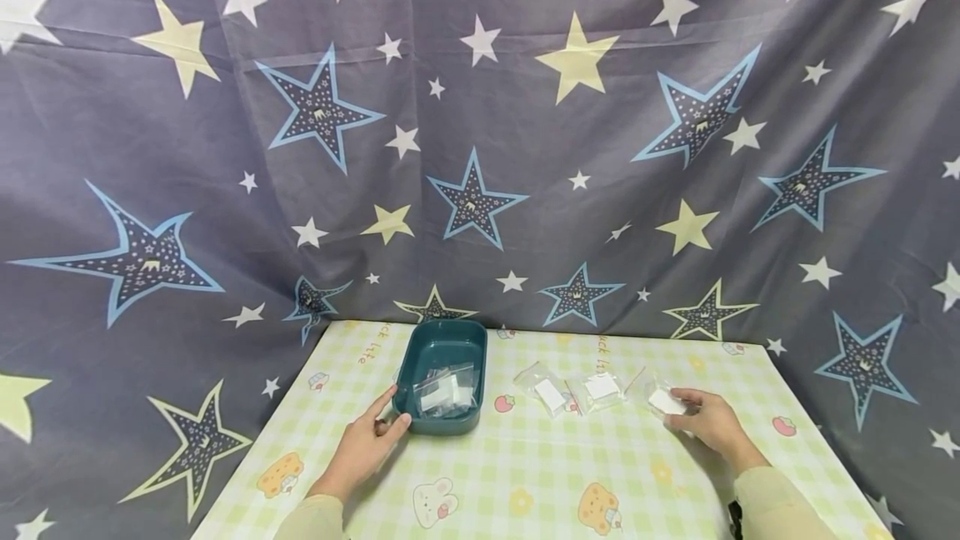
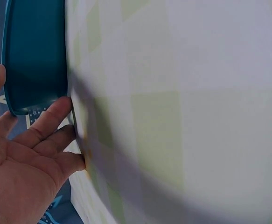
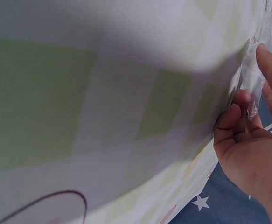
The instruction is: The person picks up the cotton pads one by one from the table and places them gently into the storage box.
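At the near left corner of a deep teal plastic bin (image 1: 454,426), my left hand (image 1: 362,447) touches the walls with thumb and fingertips. The left wrist view shows its fingers spread, fairly straight, against the side of the bin (image 2: 35,51). Small clear plastic bags (image 1: 447,392) with white pieces inside lie in the bin. On the right, my right hand (image 1: 714,423) pinches another clear bag (image 1: 660,398) with a white block in it, low over the tabletop. Between thumb and fingers, the right wrist view shows crinkled clear plastic (image 3: 253,79).
Two more clear bags lie between bin and right hand: one with a tilted white block (image 1: 551,394), the other with a white block (image 1: 602,387). A checked cloth with cartoon prints (image 1: 517,465) covers the table. Behind it hangs a grey star-patterned curtain (image 1: 510,132).
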The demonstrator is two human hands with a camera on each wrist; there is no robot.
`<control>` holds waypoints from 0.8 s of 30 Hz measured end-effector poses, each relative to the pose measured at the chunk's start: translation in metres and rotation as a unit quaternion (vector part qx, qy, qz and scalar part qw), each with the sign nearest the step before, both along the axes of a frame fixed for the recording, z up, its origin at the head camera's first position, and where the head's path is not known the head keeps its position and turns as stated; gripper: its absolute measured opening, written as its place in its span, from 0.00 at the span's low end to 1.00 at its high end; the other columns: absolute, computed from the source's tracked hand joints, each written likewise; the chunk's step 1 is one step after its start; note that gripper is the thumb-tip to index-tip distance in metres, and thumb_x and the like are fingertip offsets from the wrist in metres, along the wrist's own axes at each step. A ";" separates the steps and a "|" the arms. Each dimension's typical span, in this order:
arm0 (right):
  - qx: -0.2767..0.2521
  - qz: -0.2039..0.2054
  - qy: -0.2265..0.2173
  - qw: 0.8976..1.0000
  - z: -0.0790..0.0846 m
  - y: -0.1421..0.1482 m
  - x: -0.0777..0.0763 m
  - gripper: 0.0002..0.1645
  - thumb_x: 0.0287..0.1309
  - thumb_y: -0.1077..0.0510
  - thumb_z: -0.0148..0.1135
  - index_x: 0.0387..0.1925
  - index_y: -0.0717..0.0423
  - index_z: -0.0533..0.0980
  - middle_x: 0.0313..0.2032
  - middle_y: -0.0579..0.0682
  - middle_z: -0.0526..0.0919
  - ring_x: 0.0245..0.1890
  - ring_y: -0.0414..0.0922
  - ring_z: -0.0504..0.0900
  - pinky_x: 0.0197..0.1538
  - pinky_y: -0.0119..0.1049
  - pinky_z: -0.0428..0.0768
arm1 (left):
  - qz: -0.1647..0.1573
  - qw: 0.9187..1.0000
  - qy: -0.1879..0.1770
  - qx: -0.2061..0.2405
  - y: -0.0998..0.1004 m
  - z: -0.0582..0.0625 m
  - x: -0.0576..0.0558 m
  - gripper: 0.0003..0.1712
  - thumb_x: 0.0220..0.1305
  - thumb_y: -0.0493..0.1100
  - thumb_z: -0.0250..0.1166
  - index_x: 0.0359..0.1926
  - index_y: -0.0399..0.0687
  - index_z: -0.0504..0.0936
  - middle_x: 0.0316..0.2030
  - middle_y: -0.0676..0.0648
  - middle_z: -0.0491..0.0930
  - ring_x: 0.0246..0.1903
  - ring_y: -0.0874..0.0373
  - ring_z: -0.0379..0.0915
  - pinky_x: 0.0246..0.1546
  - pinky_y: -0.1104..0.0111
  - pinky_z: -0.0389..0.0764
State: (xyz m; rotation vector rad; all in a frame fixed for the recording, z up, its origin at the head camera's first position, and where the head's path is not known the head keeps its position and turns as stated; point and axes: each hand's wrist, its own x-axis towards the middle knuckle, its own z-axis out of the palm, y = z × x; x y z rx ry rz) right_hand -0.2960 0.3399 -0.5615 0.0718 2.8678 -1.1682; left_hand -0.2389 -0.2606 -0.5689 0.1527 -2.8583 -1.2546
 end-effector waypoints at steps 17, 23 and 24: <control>0.016 -0.019 0.015 1.000 -0.001 0.005 0.001 0.41 0.57 0.59 0.78 0.69 0.71 0.74 0.60 0.73 0.81 0.51 0.59 0.86 0.44 0.38 0.84 | 0.000 1.000 0.002 -0.010 0.000 0.003 0.000 0.42 0.77 0.62 0.64 0.84 0.60 0.62 0.21 0.54 0.66 0.22 0.59 0.57 0.40 0.62 0.69; 0.005 -0.024 0.026 0.999 -0.001 0.007 0.001 0.40 0.57 0.60 0.77 0.69 0.71 0.74 0.62 0.74 0.80 0.52 0.59 0.86 0.44 0.33 0.81 | -0.001 1.000 -0.001 -0.008 0.001 0.002 0.000 0.42 0.77 0.62 0.64 0.85 0.61 0.61 0.20 0.55 0.64 0.22 0.59 0.55 0.39 0.63 0.68; 0.003 -0.025 0.027 0.999 -0.001 0.007 0.002 0.40 0.58 0.60 0.77 0.69 0.71 0.74 0.63 0.73 0.80 0.52 0.58 0.86 0.44 0.32 0.80 | -0.001 1.000 -0.001 -0.008 0.001 0.002 0.000 0.42 0.77 0.62 0.64 0.85 0.61 0.61 0.20 0.55 0.64 0.22 0.59 0.55 0.39 0.63 0.68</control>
